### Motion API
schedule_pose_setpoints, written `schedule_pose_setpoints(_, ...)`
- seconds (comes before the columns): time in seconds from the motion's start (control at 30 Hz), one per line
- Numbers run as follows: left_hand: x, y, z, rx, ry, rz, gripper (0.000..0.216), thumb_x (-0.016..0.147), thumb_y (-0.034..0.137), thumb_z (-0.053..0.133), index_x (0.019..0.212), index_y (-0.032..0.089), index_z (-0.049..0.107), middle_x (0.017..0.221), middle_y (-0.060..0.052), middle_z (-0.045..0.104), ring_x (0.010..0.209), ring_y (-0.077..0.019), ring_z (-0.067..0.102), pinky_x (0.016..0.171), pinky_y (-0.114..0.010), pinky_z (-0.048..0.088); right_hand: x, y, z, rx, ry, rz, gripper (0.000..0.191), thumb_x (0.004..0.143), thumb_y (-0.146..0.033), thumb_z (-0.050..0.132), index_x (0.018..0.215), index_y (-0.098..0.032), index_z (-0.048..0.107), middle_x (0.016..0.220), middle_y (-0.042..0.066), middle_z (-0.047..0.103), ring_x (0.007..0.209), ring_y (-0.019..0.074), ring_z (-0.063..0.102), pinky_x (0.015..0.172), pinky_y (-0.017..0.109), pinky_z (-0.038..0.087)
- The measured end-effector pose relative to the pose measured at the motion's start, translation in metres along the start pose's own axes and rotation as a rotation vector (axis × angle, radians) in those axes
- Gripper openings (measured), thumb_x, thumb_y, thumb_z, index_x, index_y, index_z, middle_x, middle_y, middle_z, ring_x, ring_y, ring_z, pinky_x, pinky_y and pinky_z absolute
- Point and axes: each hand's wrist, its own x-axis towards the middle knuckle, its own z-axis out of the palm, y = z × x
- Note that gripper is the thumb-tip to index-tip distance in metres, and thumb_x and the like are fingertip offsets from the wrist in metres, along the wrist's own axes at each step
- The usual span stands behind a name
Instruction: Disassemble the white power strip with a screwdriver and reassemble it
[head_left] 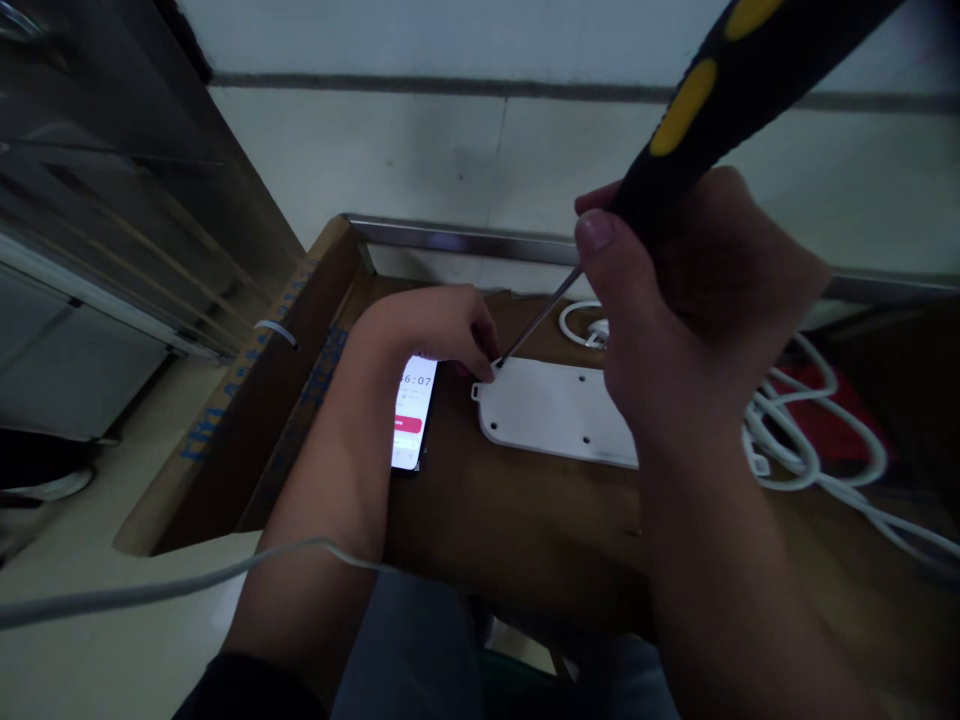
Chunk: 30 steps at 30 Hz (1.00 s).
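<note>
A white power strip (551, 412) lies bottom-up on a brown cardboard sheet (510, 520), with small screw holes showing. My right hand (675, 310) is closed around a black and yellow screwdriver (712, 85); its thin shaft (541, 316) slants down to the strip's near-left corner. My left hand (442, 325) rests curled at that same corner, fingertips pinched right by the screwdriver tip. What those fingertips hold, if anything, is too small to see.
A lit phone (412, 415) lies on the cardboard under my left wrist. White cable (802, 440) coils to the right of the strip. A thin grey cord (187, 580) crosses my left forearm. A metal-edged step (465, 240) and tiled floor lie behind.
</note>
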Motion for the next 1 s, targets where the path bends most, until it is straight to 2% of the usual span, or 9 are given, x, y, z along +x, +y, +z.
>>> schedule_pose_setpoints(0.23,-0.0005,0.0001,-0.0008,0.016,-0.021,0.007,0.029,0.078,0.03,0.081,0.104,0.017,0.083,0.091,-0.004,0.083,0.081,-0.0179,0.072,0.074,-0.026,0.05,0.0004,-0.0016,-0.0053,-0.073,-0.073,-0.033,0.019,0.096,-0.035,0.07,0.103,-0.018,0.077,0.09,0.0,0.065,0.077,0.005,0.059,0.068,0.024,0.047)
schedule_pose_setpoints(1.0,-0.0015,0.0014,-0.0009,0.038,-0.02,-0.01,0.033,0.077,0.033,0.08,0.107,0.017,0.083,0.09,-0.004,0.082,0.08,-0.0173,0.071,0.073,-0.025,0.048,-0.0001,-0.0033,-0.0031,-0.018,-0.024,-0.018,0.016,0.092,-0.029,0.072,0.099,-0.015,0.078,0.088,0.002,0.065,0.075,0.0057,0.057,0.068,0.026,0.044)
